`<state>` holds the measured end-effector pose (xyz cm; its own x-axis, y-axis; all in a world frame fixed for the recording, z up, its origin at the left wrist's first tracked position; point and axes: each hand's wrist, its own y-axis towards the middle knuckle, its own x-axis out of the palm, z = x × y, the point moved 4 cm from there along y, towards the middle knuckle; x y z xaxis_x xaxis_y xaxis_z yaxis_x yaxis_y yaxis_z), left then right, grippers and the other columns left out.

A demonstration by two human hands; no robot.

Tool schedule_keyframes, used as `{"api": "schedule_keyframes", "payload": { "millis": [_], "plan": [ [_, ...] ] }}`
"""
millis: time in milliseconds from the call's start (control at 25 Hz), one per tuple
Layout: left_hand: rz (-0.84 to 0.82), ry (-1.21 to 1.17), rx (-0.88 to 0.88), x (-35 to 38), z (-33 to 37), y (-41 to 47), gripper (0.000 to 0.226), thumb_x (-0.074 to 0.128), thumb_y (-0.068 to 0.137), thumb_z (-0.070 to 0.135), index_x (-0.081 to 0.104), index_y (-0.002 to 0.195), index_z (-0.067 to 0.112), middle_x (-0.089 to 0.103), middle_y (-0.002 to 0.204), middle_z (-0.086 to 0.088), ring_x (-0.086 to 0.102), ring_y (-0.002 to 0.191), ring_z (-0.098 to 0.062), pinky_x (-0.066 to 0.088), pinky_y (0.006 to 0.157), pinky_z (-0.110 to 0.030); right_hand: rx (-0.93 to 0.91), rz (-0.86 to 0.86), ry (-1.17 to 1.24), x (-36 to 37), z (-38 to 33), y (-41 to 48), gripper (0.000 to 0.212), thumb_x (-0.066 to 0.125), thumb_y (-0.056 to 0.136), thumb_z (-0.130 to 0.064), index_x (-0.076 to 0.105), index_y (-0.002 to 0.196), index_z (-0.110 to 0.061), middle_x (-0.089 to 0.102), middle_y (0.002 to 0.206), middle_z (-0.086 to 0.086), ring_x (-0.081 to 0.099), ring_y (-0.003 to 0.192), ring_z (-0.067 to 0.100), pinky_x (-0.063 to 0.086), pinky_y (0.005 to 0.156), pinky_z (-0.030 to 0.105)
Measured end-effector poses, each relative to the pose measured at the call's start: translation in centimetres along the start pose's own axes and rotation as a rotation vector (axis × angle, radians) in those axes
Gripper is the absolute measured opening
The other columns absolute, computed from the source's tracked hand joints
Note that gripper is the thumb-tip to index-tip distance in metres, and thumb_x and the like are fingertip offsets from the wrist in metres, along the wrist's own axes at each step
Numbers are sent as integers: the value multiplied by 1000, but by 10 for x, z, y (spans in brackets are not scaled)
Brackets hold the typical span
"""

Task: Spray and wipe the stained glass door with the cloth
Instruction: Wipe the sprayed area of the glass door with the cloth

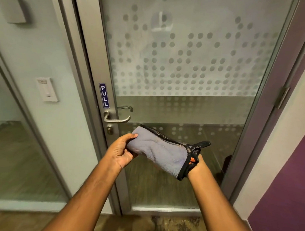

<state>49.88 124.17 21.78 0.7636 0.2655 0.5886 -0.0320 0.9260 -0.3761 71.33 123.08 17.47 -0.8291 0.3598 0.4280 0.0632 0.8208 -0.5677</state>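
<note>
A grey cloth [160, 151] with a black edge and an orange tag is stretched between both hands in front of the glass door [189, 66]. My left hand [120, 152] pinches its upper left end. My right hand [195, 165] grips its lower right end and is mostly hidden behind the fabric. The door has a frosted pane with a dot pattern and a faint smeared patch high up. No spray bottle is in view.
A metal lever handle [116, 118] and a blue PULL label [104, 95] sit on the door's left frame. A wall switch [46, 89] is to the left, beside another glass panel. A purple wall [292, 186] stands close on the right.
</note>
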Motion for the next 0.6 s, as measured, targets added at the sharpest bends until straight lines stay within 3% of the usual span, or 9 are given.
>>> {"api": "schedule_keyframes", "payload": {
  "millis": [80,160,240,400,480,600],
  "plan": [
    [73,-24,21,-23,0,-14,12,57,83,-4,58,95,-1,65,92,-17,64,85,-26,58,62,-41,236,-170,150,10,25,-4,38,33,96,-25,64,86,-6,72,73,19,58,82,31,51,82,41],
    [147,-24,36,-52,1,-31,10,57,83,-5,57,93,-2,64,92,-18,64,84,-27,57,63,-42,384,-224,137,19,55,-15,42,31,94,-22,69,91,-2,72,82,23,64,88,35,47,89,49],
    [200,-43,31,-83,0,-48,9,57,83,-6,57,92,-3,64,93,-19,64,84,-28,58,65,-42,421,-238,127,17,82,-21,42,32,96,-27,67,89,-4,72,81,24,67,82,37,50,77,50],
    [292,-79,57,-147,0,-83,22,56,83,-10,56,105,-5,61,110,-23,61,99,-33,57,78,-46,390,-348,81,30,116,-45,53,46,90,-55,65,98,-6,72,94,23,65,91,40,47,77,48],
    [357,-72,86,-181,5,-104,26,57,82,-11,56,107,-5,59,115,-24,59,104,-34,53,84,-48,390,-454,1,46,137,-65,38,61,84,-42,68,95,-6,72,101,19,69,91,39,53,75,51],
    [404,-2,87,-231,17,-138,14,57,82,-9,58,95,-3,59,111,-22,61,93,-30,50,86,-45,325,-551,-208,69,176,-96,19,67,77,-12,67,96,-9,71,104,14,69,92,32,51,79,48]
  ]
}}
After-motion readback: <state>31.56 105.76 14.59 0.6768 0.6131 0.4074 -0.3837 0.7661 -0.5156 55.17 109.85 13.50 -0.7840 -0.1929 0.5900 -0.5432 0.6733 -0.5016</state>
